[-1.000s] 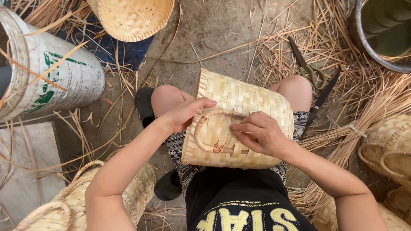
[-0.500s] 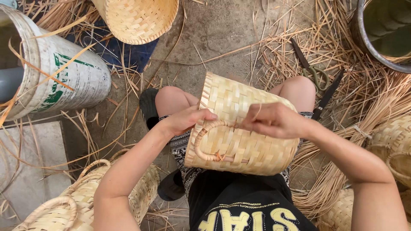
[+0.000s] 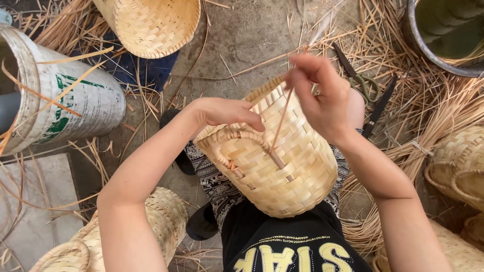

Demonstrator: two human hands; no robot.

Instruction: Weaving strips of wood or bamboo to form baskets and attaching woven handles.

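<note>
- Your left hand (image 3: 222, 112) presses the basket (image 3: 282, 166) rim at 10 o'clock, fingertips curled closed.
- Your right hand (image 3: 322, 95) pinches a strip (image 3: 280, 121); its lower end is hidden in the weave.

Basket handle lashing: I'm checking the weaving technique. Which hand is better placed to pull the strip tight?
Right hand, probably: it pinches the strip above the basket; left hand steadies the rim.

My left hand (image 3: 222, 113) lies palm down, fingers curled forward, forearm stretched out from the lower left. My right hand (image 3: 322, 95) is raised higher, fingertips pinched together, wrist bent, forearm angling up from the lower right.
</note>
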